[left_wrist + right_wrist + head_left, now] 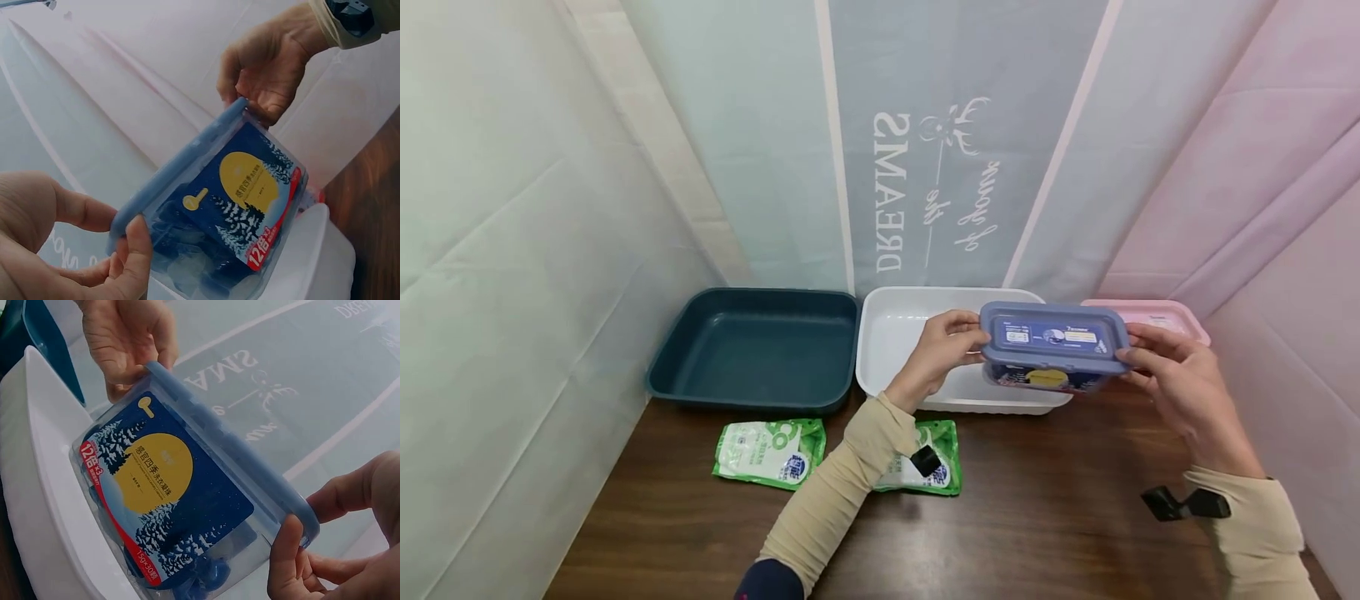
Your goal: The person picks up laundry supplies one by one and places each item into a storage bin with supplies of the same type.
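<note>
Both hands hold a box of laundry pods (1054,337), one at each short end. It is a clear box with a blue-grey lid and a dark blue label with a yellow circle; blue pods show through its wall in the right wrist view. My left hand (943,350) pinches the lid's left end, and my right hand (1183,379) grips its right end. The box is held up over the right part of a white tray (891,342). Behind my right hand, a pink lidded box (1172,315) is partly hidden.
A dark green tray (760,358) stands left of the white one. In front lie two green-and-white pouches, the left pouch (767,450) in full view and the right pouch (943,458) partly under my left forearm. Curtain-like cloth (775,167) surrounds the brown table (1037,517).
</note>
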### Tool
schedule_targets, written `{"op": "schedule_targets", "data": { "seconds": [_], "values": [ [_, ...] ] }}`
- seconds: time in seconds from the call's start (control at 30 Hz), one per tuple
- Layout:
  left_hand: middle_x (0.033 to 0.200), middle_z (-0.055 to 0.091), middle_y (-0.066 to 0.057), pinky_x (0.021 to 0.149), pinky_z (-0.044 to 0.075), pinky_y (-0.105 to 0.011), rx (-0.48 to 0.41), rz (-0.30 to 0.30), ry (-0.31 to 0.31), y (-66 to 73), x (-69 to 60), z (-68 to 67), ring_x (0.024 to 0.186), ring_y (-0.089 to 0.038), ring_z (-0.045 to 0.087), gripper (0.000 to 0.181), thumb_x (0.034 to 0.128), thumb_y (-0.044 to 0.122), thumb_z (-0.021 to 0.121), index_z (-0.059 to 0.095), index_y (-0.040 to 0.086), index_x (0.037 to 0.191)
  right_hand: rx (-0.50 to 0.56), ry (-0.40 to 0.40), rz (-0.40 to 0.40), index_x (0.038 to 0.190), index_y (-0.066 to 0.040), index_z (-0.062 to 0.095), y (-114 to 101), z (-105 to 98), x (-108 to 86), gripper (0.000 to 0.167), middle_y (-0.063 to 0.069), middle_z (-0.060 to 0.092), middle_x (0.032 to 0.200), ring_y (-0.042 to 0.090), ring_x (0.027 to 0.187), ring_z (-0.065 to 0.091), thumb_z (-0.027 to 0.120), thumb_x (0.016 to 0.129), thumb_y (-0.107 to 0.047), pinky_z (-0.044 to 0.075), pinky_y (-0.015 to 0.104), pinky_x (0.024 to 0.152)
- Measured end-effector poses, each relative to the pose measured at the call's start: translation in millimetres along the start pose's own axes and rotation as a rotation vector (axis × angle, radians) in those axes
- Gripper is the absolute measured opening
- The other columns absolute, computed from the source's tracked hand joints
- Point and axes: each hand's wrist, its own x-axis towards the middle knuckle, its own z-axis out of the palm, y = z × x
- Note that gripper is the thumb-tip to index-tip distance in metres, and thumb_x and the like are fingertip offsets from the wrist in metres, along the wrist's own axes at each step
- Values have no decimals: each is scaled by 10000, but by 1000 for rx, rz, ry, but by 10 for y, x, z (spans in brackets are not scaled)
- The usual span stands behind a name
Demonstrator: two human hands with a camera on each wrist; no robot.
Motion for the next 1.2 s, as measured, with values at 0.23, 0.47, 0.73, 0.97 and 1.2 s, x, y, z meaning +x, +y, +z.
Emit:
{"op": "schedule_targets", "data": {
  "seconds": [0.23,0.47,0.73,0.97,1.2],
  "values": [
    [1058,656,-96,785,655,-295,31,21,33,-15,3,-142,790,-140,695,344,947,-29,705,660,-84,1284,-9,-8,15,1094,-104,794,138,93,87,390,26,668,950,116,777,702,592,971,206,617,234,659],
    [1079,675,-116,795,660,-320,62,18,72,-16,-13,-285,810,-147,699,334,934,-23,707,674,-76,1262,-40,-11,45,1121,-143,781,252,187,168,388,9,663,982,105,804,706,628,969,180,621,227,683],
    [1116,676,-144,805,661,-331,115,7,97,-80,-8,-453,838,-163,712,346,932,4,708,675,-61,1270,-80,6,85,1143,-188,752,351,310,239,374,-20,647,995,80,810,705,676,967,134,621,218,681],
    [1116,673,-152,781,662,-328,130,-4,127,-145,-10,-549,840,-170,713,355,917,17,713,678,-59,1262,-194,15,139,1381,-73,602,463,342,260,444,-32,618,1076,60,842,696,756,973,11,622,206,715],
    [1116,667,-146,779,662,-328,144,9,125,-127,-10,-624,836,-168,709,351,924,26,705,678,-50,1265,-219,13,130,1379,-39,600,510,398,311,437,-23,614,1070,60,841,688,739,972,38,624,211,712]
  ]
}}
